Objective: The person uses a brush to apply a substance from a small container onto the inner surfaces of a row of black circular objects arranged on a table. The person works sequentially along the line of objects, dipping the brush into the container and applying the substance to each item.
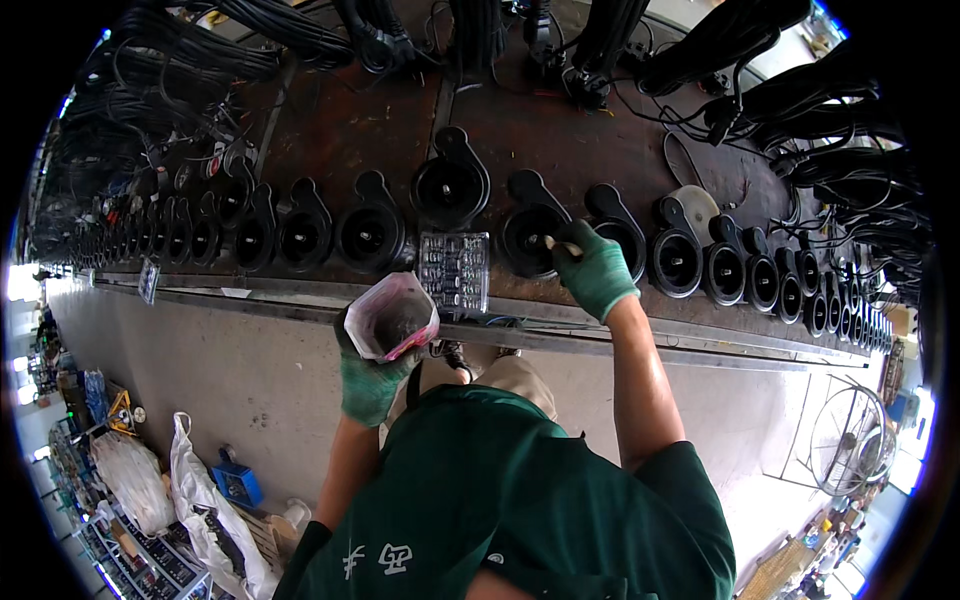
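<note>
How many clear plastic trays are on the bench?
1. The clear tray sits at the bench's front edge, between the left hand's cup and the right hand. Cables at the back could hide others.

Knitted green cloth gloves cover the left hand and right hand at a rust-brown metal workbench, its surface matt, rough and stained. The black pump housings along it look like moulded plastic with a dull sheen. The left hand's small tub is translucent plastic, smeared dark inside. A clear, glossy plastic tray sits at the bench's steel edge rail. Cables show matt black sheathing; the floor is bare, matt concrete.
</note>
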The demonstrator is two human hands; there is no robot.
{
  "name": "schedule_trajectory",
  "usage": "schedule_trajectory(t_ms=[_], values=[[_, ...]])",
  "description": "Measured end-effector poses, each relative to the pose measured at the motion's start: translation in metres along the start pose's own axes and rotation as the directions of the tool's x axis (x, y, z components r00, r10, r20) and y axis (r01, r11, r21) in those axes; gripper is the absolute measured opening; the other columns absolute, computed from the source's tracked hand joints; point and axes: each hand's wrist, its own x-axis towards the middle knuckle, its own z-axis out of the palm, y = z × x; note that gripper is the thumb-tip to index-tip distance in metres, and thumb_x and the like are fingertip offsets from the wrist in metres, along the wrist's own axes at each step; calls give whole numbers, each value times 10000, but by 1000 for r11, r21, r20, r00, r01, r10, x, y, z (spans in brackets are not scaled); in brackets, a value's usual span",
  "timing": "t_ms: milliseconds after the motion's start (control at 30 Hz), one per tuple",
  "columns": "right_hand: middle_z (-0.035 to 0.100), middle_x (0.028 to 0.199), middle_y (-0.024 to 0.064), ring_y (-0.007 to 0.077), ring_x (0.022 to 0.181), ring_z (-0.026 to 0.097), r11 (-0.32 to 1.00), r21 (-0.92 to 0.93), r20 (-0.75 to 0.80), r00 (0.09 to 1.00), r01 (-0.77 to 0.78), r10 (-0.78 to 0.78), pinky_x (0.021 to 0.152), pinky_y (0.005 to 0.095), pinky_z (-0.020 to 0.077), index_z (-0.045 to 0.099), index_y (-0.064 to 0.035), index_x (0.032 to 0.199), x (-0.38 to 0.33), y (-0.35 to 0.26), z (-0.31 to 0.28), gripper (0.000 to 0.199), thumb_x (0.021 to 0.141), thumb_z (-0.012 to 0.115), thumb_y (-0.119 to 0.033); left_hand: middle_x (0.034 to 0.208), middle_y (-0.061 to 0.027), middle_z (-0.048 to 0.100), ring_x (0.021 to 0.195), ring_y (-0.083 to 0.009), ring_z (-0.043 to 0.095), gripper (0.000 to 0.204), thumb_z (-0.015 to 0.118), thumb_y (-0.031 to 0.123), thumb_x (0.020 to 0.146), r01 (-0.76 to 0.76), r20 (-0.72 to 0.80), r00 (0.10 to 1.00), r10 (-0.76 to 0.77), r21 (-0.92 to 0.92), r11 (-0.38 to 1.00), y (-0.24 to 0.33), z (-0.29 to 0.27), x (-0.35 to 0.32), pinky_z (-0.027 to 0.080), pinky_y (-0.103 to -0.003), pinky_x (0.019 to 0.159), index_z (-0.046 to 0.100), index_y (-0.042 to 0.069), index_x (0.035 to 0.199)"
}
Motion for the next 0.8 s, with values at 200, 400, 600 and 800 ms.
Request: schedule_trajectory(t_ms=[200,400,600,800], values=[[734,960,157,260,828,693,999,-42,240,970,-21,30,748,363,535,669,-72,1221,43,-35,4,288,967,659,-207,1329,-103,578,1199,-215,592,813,889,112,719,-45,-40,998,52,154,987,-19,-27,-4,491,-373,1033,470,3,1408],[723,903,194,361,826,689,878,-476,340,932,52,129,756,411,537,670,-66,1170,49,-54,0,289,956,647,-258,1340,-107,547,1213,-216,576,875,884,-6,666,-36,8,999,35,143,989,-31,-54,-6,501,-370,1027,415,41,1403],[703,941,152,343,808,663,853,-503,299,954,143,16,750,386,540,723,-97,1064,34,-39,-2,198,878,653,-99,1325,-105,526,1194,-228,579,924,941,89,658,-101,115,990,86,133,986,-67,-63,-1,516,-358,1014,372,61,1385],[667,1019,141,329,909,651,884,-366,207,952,290,-227,794,390,527,727,-106,1092,17,-26,-9,221,887,671,-44,1263,-104,536,1135,-230,583,891,941,110,648,-157,160,977,138,116,981,-80,-52,6,526,-373,947,396,72,1352]])
